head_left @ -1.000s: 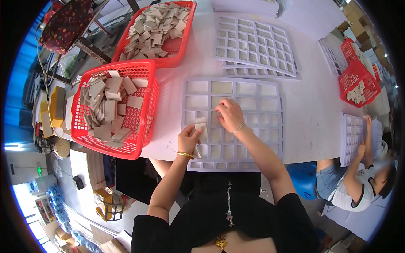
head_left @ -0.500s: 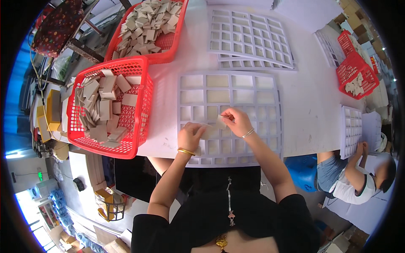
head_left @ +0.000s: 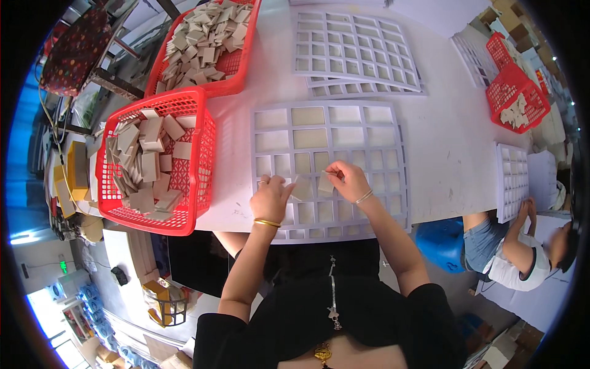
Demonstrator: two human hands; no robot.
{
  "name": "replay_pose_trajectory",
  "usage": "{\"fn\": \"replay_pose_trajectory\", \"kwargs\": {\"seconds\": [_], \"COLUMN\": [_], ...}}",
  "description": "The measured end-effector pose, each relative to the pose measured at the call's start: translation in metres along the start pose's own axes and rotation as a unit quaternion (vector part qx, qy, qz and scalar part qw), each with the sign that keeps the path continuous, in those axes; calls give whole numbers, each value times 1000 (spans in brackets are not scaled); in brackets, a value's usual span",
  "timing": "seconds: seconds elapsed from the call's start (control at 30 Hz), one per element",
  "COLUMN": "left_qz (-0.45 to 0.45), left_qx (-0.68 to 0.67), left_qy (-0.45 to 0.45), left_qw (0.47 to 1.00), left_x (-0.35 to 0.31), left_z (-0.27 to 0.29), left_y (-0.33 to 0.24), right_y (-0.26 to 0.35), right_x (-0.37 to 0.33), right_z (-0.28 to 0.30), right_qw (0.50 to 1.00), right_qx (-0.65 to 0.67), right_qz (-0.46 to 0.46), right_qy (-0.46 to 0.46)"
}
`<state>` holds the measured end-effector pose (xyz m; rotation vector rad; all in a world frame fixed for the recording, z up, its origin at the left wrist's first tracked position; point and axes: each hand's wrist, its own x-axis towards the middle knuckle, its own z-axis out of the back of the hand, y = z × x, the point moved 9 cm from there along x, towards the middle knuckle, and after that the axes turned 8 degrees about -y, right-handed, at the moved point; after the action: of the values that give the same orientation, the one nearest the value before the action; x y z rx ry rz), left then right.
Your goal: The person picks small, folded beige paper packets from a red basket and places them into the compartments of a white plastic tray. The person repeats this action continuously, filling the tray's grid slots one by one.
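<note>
Baskets, left of frame: red mesh basket (head_left: pixel 184 178) at centre left, half full of loose beige tiles (head_left: pixel 142 165); second red basket (head_left: pixel 227 74) above it at upper left, heaped with the same tiles.
Table: white top (head_left: pixel 442 141) fills the upper middle of the frame and carries everything here.
Left hand: left hand (head_left: pixel 270 198) sits just left of frame centre, gold bangle at the wrist; fingers curled and narrow, pinching the left edge of a beige tile (head_left: pixel 302 188) held tilted above the grid.
Grid tray: pale lilac tray (head_left: pixel 402 178) of square and oblong cells lies at frame centre under both hands; a few upper cells hold tiles, most show bare.
Right hand: right hand (head_left: pixel 349 181) just right of centre, thin bracelet at the wrist; fingers drawn close, gripping a second small tile (head_left: pixel 325 184) that stands on edge over the lower middle cells. The two tiles are just beside each other; touching or not, cannot tell.
Spare trays: stack of empty lilac trays (head_left: pixel 356 49) at upper centre.
Far right: third red basket (head_left: pixel 513 92) at upper right with a few tiles; narrow tray (head_left: pixel 513 181) at right edge; another person's hand (head_left: pixel 527 209) resting at its lower end.
</note>
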<state>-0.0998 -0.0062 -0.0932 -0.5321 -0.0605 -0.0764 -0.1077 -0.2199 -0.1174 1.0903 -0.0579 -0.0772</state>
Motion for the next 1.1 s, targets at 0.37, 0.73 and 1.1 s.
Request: {"fn": "replay_pose_trajectory", "kwargs": {"seconds": [0.37,0.73,1.1], "left_qz": [-120,-205,-159], "left_qx": [27,26,82], "left_qy": [124,63,124], "left_qw": [985,976,976], "left_x": [-17,-23,-19], "left_z": [-26,-21,-52], "left_y": [-16,-38,-34], "right_y": [-3,35,35], "right_x": [3,-14,-34], "right_z": [-16,-14,-29], "right_qw": [997,943,897], "right_qx": [-54,-254,-373], "right_qz": [16,213,234], "right_qy": [53,-13,42]}}
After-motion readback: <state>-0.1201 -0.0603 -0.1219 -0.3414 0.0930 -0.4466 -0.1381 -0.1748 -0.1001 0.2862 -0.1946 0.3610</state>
